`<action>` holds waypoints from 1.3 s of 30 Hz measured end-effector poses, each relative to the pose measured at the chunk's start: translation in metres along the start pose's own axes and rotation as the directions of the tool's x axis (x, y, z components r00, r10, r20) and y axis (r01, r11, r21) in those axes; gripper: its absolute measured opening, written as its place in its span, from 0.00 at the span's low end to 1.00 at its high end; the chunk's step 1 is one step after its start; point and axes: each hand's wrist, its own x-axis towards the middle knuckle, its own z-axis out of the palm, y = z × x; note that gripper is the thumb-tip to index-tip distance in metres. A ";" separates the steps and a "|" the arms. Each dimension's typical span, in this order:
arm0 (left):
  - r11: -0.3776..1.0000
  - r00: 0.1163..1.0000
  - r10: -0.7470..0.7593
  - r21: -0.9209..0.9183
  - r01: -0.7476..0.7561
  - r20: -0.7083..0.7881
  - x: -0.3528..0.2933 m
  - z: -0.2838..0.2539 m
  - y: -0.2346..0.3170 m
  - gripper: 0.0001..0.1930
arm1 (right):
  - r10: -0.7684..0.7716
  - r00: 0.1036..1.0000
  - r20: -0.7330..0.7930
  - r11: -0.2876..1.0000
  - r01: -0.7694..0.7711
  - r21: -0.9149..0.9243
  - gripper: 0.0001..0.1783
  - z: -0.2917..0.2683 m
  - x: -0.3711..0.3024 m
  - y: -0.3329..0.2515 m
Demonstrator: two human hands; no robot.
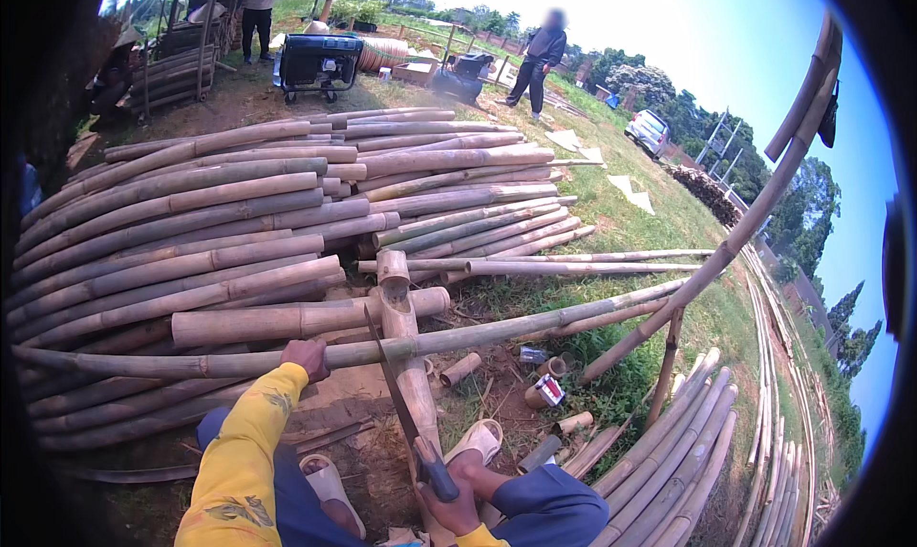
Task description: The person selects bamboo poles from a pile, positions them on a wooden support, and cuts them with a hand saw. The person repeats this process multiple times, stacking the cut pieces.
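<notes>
My left hand (306,358) is wrapped round a long bamboo pole (497,332) that lies across in front of me. In my right hand (453,511), low and near my knee, is the dark handle of a hand saw (398,399). The saw's long blade slants up and away, crossing the pole just right of my left hand; I cannot tell how deep its teeth sit. Under the pole stands a slanted bamboo post (413,380) with a notched upper end. Behind the pole, a thick bamboo piece (287,323) lies crosswise against the post.
Stacked bamboo poles (191,203) fill the left and middle. Short bamboo offcuts (461,369) and a small red-and-white box (548,391) lie by my sandalled feet. At right, a leaning bamboo beam (712,265) rises over more poles (673,461). A generator (320,64) and two people stand farther back.
</notes>
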 end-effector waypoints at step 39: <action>1.000 1.000 -0.015 -0.015 0.015 0.011 -0.001 0.004 0.000 0.24 | 0.206 0.978 0.030 0.977 -0.204 -0.055 0.19 -0.039 -0.041 -0.048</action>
